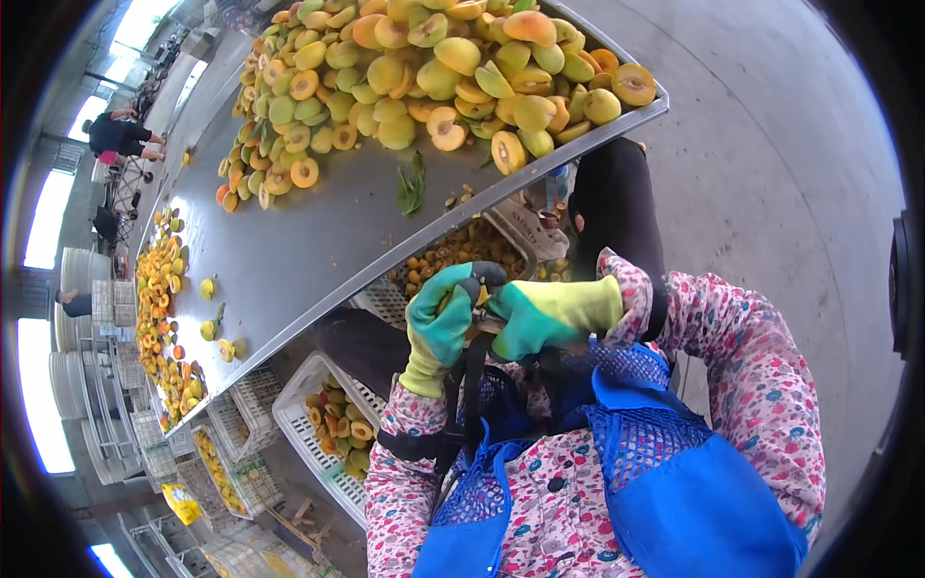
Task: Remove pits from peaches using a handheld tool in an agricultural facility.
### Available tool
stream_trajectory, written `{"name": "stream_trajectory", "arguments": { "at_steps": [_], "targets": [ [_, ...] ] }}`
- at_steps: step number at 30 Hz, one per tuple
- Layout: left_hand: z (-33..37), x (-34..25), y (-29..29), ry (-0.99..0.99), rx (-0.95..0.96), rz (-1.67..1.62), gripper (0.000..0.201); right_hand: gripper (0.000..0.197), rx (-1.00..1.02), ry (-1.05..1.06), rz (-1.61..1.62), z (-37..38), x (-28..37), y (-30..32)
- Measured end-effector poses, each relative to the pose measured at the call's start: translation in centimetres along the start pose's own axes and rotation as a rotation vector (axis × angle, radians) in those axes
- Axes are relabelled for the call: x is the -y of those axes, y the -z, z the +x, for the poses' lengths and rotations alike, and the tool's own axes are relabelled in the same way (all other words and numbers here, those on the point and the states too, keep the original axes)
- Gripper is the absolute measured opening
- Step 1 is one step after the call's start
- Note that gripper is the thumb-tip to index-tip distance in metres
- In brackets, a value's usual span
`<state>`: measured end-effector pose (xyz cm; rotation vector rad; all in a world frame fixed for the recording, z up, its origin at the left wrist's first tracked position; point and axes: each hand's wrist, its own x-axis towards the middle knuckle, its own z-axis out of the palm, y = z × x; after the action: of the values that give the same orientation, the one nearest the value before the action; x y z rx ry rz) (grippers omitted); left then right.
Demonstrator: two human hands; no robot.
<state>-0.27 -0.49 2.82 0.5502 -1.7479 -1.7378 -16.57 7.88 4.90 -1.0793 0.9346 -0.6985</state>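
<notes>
Both my hands wear green-and-yellow gloves with dark fingertips and meet in front of my chest, below the table's near edge. My left hand [439, 323] is closed, its fingers curled. My right hand [554, 316] is closed too, its fingertips against those of the left. A small yellow-orange bit shows between the fingertips; the gloves hide most of what they grip. Beyond them, a large pile of apricots [385, 72], many of them cut in half, lies on the metal table [289, 241]. Just past my hands, below the table's edge, are small brown-orange pieces [462, 252] in a crate.
More apricot pieces [159, 308] lie along the table's left end, and a green leaf [411, 183] near its middle. A white crate [299, 409] with apricots stands left of my lap. Crates [241, 414] and stacked white tubs [72, 356] are farther left. Another person [120, 133] stands far left.
</notes>
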Motion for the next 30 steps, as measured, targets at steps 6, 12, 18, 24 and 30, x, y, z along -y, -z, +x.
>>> {"name": "stream_trajectory", "arguments": {
  "at_steps": [6,12,18,24,30],
  "targets": [
    [-0.4,1.9,-2.3,-0.153,-0.418,-0.173,0.022,0.018,0.01,-0.267,0.337,0.3,1.8,-0.2],
    [-0.1,3.4,0.0,-0.137,-0.591,-0.276,0.031,0.019,0.207,0.07,0.832,3.3,-1.6,-1.0],
    [-0.8,-0.2,2.0,-0.388,-0.594,0.818,0.044,0.03,-0.109,-0.122,0.077,1.8,-0.3,-0.5],
    [-0.8,-1.6,0.3,-0.262,-0.698,0.647,0.04,0.025,-0.599,0.028,-0.596,3.4,1.3,-3.4],
    [-4.0,0.4,3.7,-0.142,-0.678,0.73,0.038,0.023,-0.235,0.083,-0.408,4.7,1.4,-4.0]
  ]
}}
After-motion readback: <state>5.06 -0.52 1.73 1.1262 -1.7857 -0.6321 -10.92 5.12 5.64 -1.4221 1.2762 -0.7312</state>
